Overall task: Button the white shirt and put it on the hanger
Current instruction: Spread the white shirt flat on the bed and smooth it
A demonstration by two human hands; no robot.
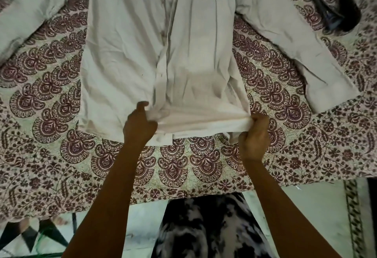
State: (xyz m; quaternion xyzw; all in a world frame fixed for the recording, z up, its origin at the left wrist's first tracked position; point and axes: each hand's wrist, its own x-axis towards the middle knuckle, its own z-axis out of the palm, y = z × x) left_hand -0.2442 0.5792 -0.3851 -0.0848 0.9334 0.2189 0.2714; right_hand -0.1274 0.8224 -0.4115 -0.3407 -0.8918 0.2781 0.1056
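The white shirt (130, 39) lies spread on a patterned bed cover, collar away from me, sleeves stretched out to both sides. Its front placket runs down the middle. My left hand (140, 124) grips the bottom hem near the placket, fingers curled into the cloth. My right hand (256, 133) grips the hem at the shirt's right lower corner. The hem between the two hands is lifted and pulled taut. A dark hanger (334, 13) lies on the bed at the upper right, partly cut off by the frame edge.
The maroon paisley bed cover (61, 115) fills most of the view. Its near edge hangs over a tiled floor (306, 206). My patterned dark clothing (208, 229) shows at the bottom centre.
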